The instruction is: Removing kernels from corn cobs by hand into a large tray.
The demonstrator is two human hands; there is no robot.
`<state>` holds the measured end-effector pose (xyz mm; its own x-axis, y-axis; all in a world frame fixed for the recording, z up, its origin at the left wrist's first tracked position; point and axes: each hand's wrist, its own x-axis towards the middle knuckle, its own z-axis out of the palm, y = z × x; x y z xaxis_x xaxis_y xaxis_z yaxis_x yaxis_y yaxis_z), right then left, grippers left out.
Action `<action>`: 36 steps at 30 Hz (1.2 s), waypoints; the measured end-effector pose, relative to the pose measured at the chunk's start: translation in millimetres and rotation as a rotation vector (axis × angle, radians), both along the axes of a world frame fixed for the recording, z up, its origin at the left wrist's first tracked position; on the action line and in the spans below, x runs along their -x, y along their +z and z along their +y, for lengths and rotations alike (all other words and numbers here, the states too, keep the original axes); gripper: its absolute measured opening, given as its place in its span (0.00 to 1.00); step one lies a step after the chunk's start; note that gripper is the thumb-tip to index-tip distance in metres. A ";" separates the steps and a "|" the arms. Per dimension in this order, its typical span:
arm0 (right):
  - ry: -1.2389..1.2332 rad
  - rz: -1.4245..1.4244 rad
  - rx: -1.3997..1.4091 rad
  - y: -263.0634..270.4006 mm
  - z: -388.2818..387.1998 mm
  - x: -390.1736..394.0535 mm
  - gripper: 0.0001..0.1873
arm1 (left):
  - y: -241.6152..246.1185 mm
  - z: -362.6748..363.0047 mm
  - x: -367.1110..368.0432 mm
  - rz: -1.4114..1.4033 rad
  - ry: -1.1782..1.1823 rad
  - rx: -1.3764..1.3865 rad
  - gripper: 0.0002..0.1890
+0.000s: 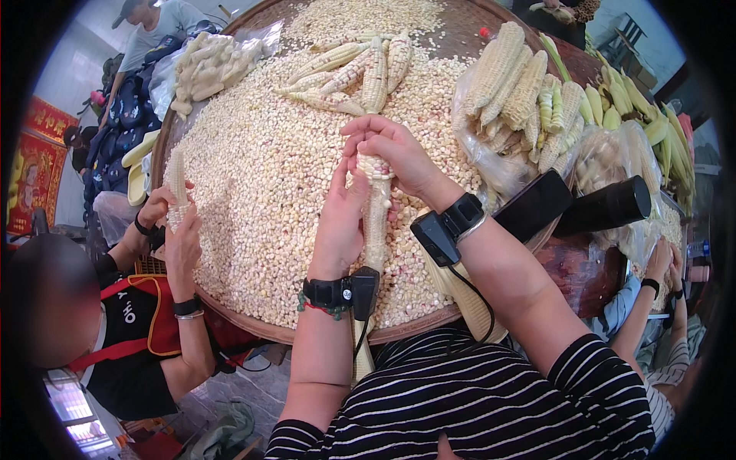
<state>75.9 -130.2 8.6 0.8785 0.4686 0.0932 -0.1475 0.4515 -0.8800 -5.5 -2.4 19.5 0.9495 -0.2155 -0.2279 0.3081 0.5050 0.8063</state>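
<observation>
Both hands are on one upright corn cob [376,224], its lower part stripped and a band of kernels left near the top. My left hand [340,221] wraps the cob from the left, thumb against the kernels. My right hand [397,152] curls over the cob's top end, thumb and fingers on it. Beneath lie loose corn kernels [259,172], white and yellow with some reddish ones, spread over a large round tray [253,328]. Just beyond my hands is a pile of unshelled ears of corn [374,75], some with red-speckled kernels.
Stripped cobs [506,86] fill a plastic bag at right, near a phone [535,204] and a black cylinder [604,206]. Another bag of cobs [213,69] stands at upper left. A co-worker's hands [181,213] hold a cob at left; other people work at right and behind. Husked corn [667,132] lies far right.
</observation>
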 end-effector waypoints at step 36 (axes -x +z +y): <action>-0.102 -0.217 0.243 -5.9 5.7 -3.3 0.13 | -17.6 3.3 -1.1 -0.173 0.172 -0.397 0.36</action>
